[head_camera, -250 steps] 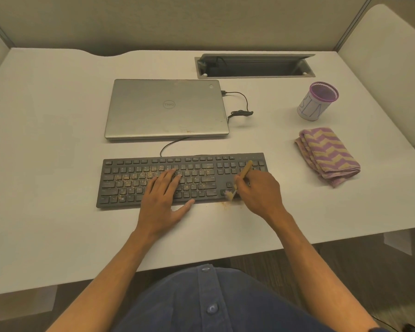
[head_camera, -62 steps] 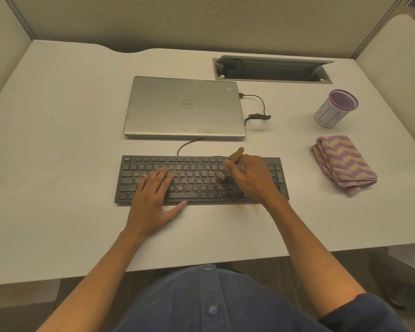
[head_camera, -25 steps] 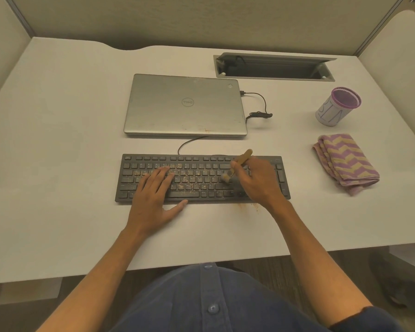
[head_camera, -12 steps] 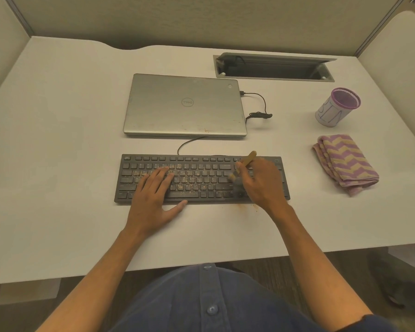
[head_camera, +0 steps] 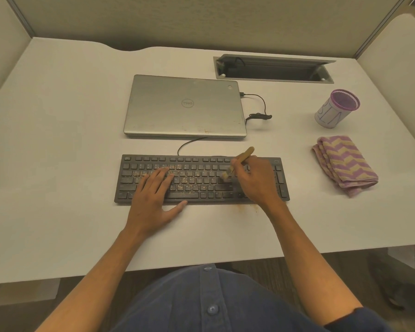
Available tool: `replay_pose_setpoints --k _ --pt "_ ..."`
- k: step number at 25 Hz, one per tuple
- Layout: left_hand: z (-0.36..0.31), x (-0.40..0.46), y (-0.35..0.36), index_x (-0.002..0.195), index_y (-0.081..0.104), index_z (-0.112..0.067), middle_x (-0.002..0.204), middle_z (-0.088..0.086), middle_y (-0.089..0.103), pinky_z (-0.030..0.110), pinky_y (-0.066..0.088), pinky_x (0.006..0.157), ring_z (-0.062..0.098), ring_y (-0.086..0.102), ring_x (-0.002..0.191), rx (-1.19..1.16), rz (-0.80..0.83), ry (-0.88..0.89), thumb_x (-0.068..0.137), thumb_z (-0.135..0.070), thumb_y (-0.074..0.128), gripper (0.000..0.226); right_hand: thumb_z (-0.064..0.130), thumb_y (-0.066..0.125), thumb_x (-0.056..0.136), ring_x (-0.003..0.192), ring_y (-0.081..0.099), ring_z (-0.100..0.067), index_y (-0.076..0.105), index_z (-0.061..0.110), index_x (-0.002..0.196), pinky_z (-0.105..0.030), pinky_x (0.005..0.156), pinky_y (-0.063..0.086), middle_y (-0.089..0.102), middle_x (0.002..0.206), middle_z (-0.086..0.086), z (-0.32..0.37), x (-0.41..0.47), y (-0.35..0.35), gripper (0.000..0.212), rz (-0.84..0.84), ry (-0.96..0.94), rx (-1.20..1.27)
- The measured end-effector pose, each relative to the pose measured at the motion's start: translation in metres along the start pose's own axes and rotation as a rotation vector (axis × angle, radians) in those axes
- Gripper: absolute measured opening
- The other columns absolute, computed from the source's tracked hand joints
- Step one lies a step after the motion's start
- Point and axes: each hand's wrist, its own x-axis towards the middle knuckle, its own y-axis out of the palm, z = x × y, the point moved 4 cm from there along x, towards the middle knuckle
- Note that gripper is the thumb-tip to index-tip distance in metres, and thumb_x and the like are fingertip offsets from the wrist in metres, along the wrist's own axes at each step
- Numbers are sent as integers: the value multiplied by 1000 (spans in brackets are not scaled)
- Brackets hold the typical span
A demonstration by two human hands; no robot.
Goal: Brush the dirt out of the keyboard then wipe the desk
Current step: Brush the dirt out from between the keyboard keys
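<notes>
The keyboard (head_camera: 201, 179) lies with its long axis left to right across the table (head_camera: 58, 140), just in front of the closed laptop (head_camera: 185, 106), and the left hand (head_camera: 153, 200) rests flat and open on its left half, pinning it down. The right hand (head_camera: 254, 180) is clenched around a small brush (head_camera: 237, 164) whose handle slants up and away to the right, bristles down on the keys right of centre. Most of the remaining crumbs (head_camera: 189, 180) lie to the left of the bristles, between the two hands, so the next strokes probably need to work leftward; the folded cloth (head_camera: 345, 164) waits well to the right, nearer the right hand.
</notes>
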Motion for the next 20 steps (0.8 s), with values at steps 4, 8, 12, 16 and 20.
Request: replay_pose_setpoints --k 4,8,12,16,20 --pt "0 -1 0 145 51 -10 154 8 45 45 22 123 26 38 145 -3 -8 3 90 -66 49 79 39 47 99 79 63 -20 71 14 90 -41 76 52 70 84 -3 5 5 14 36 67 62 3" --pt "0 0 0 145 50 -10 155 8 44 46 23 122 26 38 145 -10 -6 -5 89 -67 49 80 39 47 98 73 63 -20 71 15 88 -38 69 50 70 76 -1 14 9 11 35 118 13 -12" --pt "0 0 0 146 50 -11 155 8 44 45 23 122 26 37 144 -6 -1 -3 89 -68 48 80 38 46 99 67 59 -17 69 13 84 -34 63 46 65 73 3 14 4 15 37 142 -7 -119" --pt "2 0 0 147 48 -12 157 6 42 44 21 123 25 36 146 -15 15 2 90 -68 47 80 38 47 98 63 57 -16 68 15 81 -27 54 38 63 68 0 14 -1 10 36 94 -29 -131" --pt "6 -1 -1 148 47 -12 157 7 42 41 18 124 25 35 146 -9 17 24 91 -68 45 79 37 51 97 65 58 -15 73 14 82 -33 59 43 67 72 -1 6 -15 15 35 151 -17 -39"
